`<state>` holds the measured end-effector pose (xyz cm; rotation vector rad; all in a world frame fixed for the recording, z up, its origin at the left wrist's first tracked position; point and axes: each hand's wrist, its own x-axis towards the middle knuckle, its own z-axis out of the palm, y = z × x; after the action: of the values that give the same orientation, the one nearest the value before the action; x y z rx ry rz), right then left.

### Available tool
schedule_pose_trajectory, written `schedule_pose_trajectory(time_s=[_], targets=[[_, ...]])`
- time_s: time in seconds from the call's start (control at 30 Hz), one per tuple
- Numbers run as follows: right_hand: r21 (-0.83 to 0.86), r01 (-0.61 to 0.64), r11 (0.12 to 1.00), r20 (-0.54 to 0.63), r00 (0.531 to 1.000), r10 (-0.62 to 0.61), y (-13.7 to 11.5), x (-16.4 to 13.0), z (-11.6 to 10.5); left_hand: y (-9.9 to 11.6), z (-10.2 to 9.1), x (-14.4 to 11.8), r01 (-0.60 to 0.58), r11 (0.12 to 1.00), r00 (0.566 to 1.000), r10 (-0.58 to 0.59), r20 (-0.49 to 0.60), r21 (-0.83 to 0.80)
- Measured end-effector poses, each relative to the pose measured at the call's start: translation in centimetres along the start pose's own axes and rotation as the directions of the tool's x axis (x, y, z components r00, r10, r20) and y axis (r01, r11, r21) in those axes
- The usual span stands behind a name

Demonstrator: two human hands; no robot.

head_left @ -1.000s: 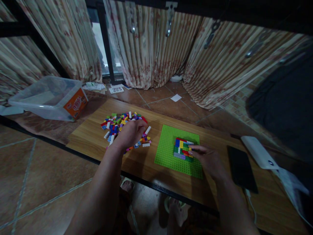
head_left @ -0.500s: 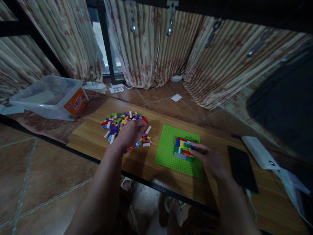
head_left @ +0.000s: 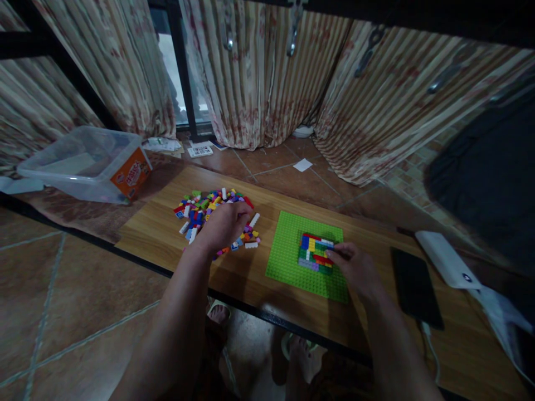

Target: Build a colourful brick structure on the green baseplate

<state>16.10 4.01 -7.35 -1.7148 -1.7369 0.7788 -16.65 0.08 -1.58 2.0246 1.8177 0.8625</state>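
The left hand [head_left: 224,224] lies palm down on the near right part of a pile of small coloured bricks [head_left: 200,209], its fingers curled over some of them; whether it grips a brick cannot be told, since the back of the hand hides the fingertips. The right hand [head_left: 355,269] rests on the right part of a green baseplate [head_left: 286,250], with its fingers drawn together and their tips touching the right edge of a small block of joined bricks [head_left: 314,252] that sits on the plate; whether a loose brick is pinched between those fingertips is too small to tell. The brick block thus lies just left of the right hand and well to the right of the left hand, with a bare strip of baseplate and a few stray bricks between. Pile and baseplate both sit on a low wooden table [head_left: 159,223]. To the right of the right hand a dark phone [head_left: 416,287] lies flat on the table, and beyond it a white power bank [head_left: 445,259]. On the floor to the far left stands a clear plastic box [head_left: 83,164] with an orange label. Striped curtains [head_left: 259,83] hang behind the table, and bare feet [head_left: 301,351] show under its near edge.
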Motion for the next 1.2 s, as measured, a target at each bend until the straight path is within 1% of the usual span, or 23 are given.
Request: schedule_pose_trajectory(time_s=[0.17, 0.27, 0.37, 0.43, 0.53, 0.6, 0.77, 0.87, 1.03, 1.2], targets=[[-0.035, -0.003, 0.999, -0.003, 1.0, 0.003, -0.7, -0.2, -0.1, 0.0, 0.1, 0.0, 0.006, 1.0, 1.0, -0.006, -0.001, -0.005], [-0.091, -0.016, 0.996, 0.0, 1.0, 0.017, -1.2, -0.2, 0.0, 0.0, 0.1, 0.0, 0.015, 1.0, 1.0, -0.015, 0.003, 0.014], [-0.142, 0.006, 0.99, 0.004, 1.0, -0.006, -1.3, -0.3, 0.2, 0.1, 0.2, -0.1, 0.016, 0.999, 1.0, -0.016, 0.007, 0.028], [-0.147, 0.034, 0.988, 0.003, 0.999, -0.034, -1.1, -0.3, 0.3, 0.1, 0.2, -0.1, 0.011, 1.0, 1.0, -0.012, 0.017, 0.026], [-0.127, 0.045, 0.991, 0.011, 0.999, -0.044, -0.7, -0.3, 0.3, 0.0, 0.2, -0.2, -0.01, 1.0, 1.0, 0.009, 0.029, 0.018], [-0.102, 0.034, 0.994, 0.034, 0.999, -0.031, -0.5, -0.3, 0.0, -0.2, 0.0, -0.3, -0.016, 1.0, 1.0, 0.016, 0.013, 0.013], [0.009, 0.003, 1.0, 0.099, 0.995, -0.003, -0.4, -0.4, -0.9, -0.9, -0.4, -0.4, 0.002, 1.0, 0.999, -0.003, -0.032, -0.01], [0.031, 0.021, 0.999, 0.114, 0.993, -0.024, -0.5, -0.4, -1.0, -1.1, -0.3, -0.3, 0.013, 1.0, 0.999, -0.014, -0.032, -0.016], [0.033, 0.004, 0.999, 0.08, 0.997, -0.007, -0.7, -0.4, -0.7, -0.4, -0.1, 0.0, 0.003, 1.0, 1.0, -0.003, -0.017, -0.001], [0.057, -0.013, 0.998, 0.098, 0.995, 0.007, -0.8, -0.3, -0.7, 0.1, -0.1, 0.2, -0.002, 1.0, 1.0, 0.002, 0.02, -0.002]])
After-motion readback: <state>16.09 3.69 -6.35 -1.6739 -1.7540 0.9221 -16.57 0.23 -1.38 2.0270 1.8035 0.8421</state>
